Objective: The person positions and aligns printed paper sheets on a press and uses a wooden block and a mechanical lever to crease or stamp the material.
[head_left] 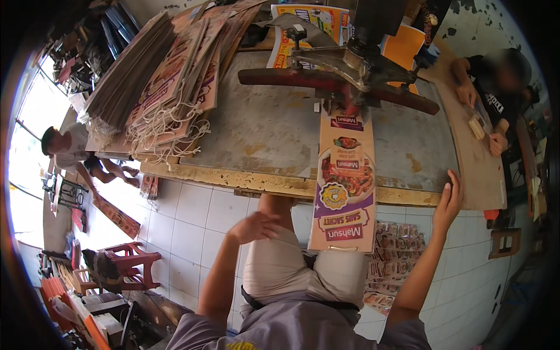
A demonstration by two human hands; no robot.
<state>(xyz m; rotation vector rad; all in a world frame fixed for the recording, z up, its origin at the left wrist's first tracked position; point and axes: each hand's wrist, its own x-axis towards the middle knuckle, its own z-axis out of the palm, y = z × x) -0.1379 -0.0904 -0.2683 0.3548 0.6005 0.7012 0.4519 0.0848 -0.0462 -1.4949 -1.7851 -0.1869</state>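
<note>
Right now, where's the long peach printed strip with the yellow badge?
In the head view, the long peach printed strip is right of centre, running from the dark red metal bar past the table's yellowish front edge.

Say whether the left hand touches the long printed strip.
Apart. The head view shows the left hand well left of the long printed strip, with tiled floor visible between them.

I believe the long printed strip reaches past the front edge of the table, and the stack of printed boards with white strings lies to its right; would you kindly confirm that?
Not quite: the head view shows the stack of printed boards with white strings to the left of the long printed strip, which does reach past the front edge of the table.
</note>
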